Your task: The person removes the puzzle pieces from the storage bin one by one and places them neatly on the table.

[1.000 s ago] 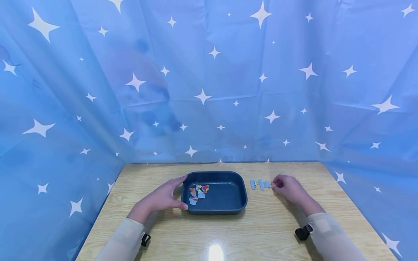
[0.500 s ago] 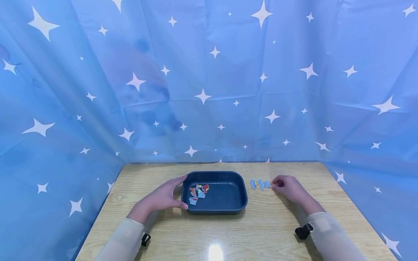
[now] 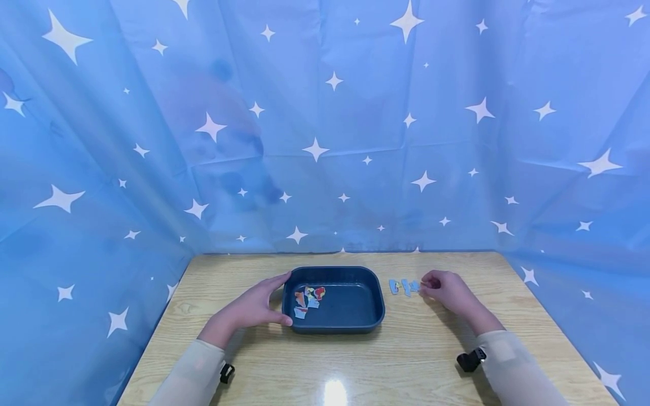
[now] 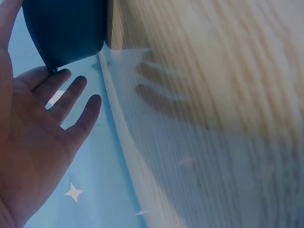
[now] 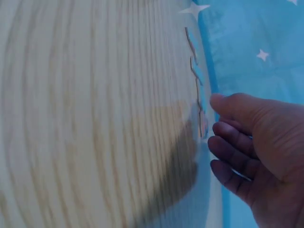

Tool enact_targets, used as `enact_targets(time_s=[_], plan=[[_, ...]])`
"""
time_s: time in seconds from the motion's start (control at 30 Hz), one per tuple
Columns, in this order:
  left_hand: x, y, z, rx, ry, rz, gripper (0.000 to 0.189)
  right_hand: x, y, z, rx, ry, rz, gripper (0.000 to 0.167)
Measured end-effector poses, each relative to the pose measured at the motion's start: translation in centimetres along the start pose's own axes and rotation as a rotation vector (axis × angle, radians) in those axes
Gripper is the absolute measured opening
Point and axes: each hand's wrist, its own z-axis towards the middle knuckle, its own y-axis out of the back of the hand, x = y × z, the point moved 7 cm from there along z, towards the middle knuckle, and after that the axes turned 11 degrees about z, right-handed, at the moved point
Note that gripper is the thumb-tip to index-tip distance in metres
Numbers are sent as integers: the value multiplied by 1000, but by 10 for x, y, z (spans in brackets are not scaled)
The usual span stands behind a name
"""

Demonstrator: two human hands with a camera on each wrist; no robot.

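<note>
My left hand (image 3: 256, 303) spans the left end of a dark blue tray (image 3: 339, 329). Its thumb touches the front left corner and its outstretched fingers touch the back left one. In the left wrist view the other fingers extend freely below the tray's dark wall (image 4: 71, 28). Several colourful jigsaw pieces (image 3: 301, 313) lie in the tray's left half. To the right of the tray, a row of light blue jigsaw pieces (image 3: 406, 287) lies flat on the table. My right hand (image 3: 449, 290), fingers loosely bent, is at the row's right end, beside a pinkish piece (image 5: 204, 126).
The wooden table (image 3: 386, 366) has a bright glare spot near its front. Behind it and at both sides hangs a blue curtain (image 3: 315, 197) with white stars. Each sleeved wrist carries a small black camera (image 3: 471, 360).
My right hand has shifted slightly left and now covers the orange piece that showed at its fingertips in the head view. The left hand and tray have stayed still.
</note>
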Motion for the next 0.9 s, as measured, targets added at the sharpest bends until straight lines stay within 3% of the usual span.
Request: enact_targets(time_s=[0.2, 0.37, 0.9], plan=[[-1, 1, 0, 2, 6, 1, 121, 23, 0, 5, -42, 74, 5, 26], [-1, 1, 0, 4, 7, 2, 121, 43, -3, 8, -46, 89, -2, 31], [-1, 1, 0, 11, 11, 1, 122, 125, -40, 11, -86, 280, 49, 20]])
